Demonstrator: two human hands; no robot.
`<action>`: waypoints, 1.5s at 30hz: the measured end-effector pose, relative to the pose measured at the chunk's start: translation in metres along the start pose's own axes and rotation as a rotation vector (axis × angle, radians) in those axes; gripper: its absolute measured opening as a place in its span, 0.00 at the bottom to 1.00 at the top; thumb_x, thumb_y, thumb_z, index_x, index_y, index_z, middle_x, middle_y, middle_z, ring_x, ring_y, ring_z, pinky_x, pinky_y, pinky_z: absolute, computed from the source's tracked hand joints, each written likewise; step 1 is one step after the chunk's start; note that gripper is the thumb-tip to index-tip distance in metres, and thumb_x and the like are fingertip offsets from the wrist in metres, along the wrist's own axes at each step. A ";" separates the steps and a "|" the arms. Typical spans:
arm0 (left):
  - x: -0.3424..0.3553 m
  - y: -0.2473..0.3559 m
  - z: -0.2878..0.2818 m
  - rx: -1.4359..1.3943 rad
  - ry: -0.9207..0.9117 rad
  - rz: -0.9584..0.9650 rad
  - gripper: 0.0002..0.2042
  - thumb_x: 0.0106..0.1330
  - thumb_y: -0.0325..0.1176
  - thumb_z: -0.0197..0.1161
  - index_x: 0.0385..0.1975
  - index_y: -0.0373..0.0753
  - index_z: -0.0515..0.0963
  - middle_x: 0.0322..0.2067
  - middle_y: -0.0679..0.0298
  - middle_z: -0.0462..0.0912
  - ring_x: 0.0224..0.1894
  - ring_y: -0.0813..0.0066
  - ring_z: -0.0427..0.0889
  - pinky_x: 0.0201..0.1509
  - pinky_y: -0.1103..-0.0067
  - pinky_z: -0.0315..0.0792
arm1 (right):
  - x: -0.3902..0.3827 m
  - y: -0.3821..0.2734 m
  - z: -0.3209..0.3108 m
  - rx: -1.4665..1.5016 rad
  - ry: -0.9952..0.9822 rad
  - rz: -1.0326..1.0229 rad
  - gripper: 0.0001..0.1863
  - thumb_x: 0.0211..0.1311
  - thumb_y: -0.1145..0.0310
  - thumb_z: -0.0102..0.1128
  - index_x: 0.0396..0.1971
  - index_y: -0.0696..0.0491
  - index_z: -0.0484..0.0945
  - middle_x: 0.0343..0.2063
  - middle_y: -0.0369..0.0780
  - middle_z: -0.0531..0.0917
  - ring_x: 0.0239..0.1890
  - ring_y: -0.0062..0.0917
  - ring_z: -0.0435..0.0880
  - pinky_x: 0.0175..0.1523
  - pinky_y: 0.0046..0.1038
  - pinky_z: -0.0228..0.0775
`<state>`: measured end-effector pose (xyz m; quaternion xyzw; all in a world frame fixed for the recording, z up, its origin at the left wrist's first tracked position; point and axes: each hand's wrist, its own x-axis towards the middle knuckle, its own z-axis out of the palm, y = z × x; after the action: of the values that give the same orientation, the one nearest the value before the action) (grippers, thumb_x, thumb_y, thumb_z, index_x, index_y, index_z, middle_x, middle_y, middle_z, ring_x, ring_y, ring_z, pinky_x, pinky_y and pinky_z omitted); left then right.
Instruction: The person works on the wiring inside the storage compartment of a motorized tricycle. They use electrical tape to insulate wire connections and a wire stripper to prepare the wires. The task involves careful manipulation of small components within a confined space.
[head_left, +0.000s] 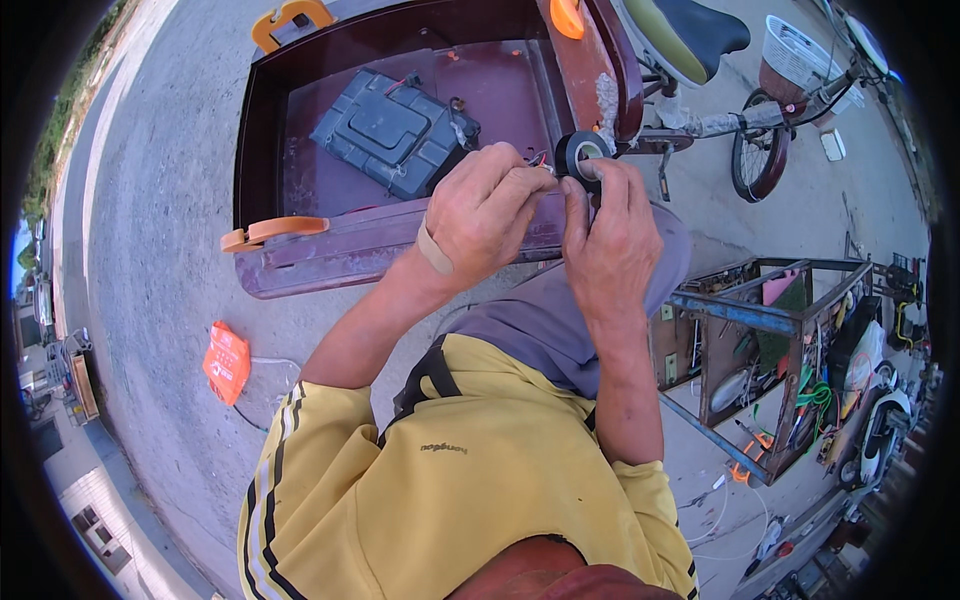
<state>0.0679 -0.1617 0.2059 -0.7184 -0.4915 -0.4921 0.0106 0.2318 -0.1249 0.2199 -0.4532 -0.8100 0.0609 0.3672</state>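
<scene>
The left hand (490, 205) was nearly closed, fingers curled and fingertips pinched together at thin wires (541, 160). The right hand (615, 225) was half curled, its thumb and fingers gripping a black tape roll (567, 153) just beside those wires. Both hands worked above the near edge of the cart bed (340, 255), close to its right corner. A battery (390, 130) lay inside the bed, and an orange handle (290, 228) sat at its near left corner.
</scene>
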 end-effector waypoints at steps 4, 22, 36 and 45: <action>0.004 0.007 -0.007 -0.017 -0.047 -0.103 0.15 0.53 0.17 0.71 0.42 0.34 0.80 0.29 0.59 0.75 0.27 0.63 0.77 0.29 0.72 0.71 | 0.001 -0.002 0.002 0.017 -0.019 -0.019 0.16 0.58 0.70 0.70 0.45 0.53 0.77 0.41 0.39 0.81 0.39 0.38 0.83 0.40 0.37 0.76; -0.022 0.014 0.000 0.097 -0.301 0.194 0.14 0.44 0.25 0.71 0.32 0.36 0.79 0.26 0.64 0.67 0.26 0.69 0.74 0.30 0.74 0.69 | -0.055 0.025 0.014 0.974 -0.383 0.612 0.07 0.60 0.81 0.57 0.38 0.60 0.75 0.30 0.37 0.80 0.29 0.18 0.80 0.38 0.25 0.75; 0.011 -0.071 -0.001 -0.260 -0.383 -0.421 0.08 0.59 0.29 0.73 0.37 0.37 0.86 0.30 0.63 0.79 0.37 0.71 0.80 0.39 0.78 0.75 | -0.060 0.044 0.073 -0.089 -0.543 -0.086 0.12 0.59 0.69 0.67 0.41 0.56 0.79 0.41 0.41 0.82 0.37 0.38 0.86 0.41 0.37 0.79; 0.018 -0.182 0.071 -0.396 -0.636 -0.994 0.15 0.60 0.26 0.73 0.45 0.29 0.81 0.34 0.59 0.86 0.32 0.73 0.85 0.34 0.80 0.79 | -0.007 0.057 0.084 0.193 -0.375 0.014 0.10 0.61 0.77 0.59 0.43 0.59 0.77 0.42 0.47 0.80 0.43 0.48 0.82 0.48 0.44 0.76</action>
<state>-0.0122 -0.0194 0.0972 -0.5032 -0.6458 -0.2821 -0.5001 0.2187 -0.0773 0.1311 -0.4024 -0.8513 0.2243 0.2512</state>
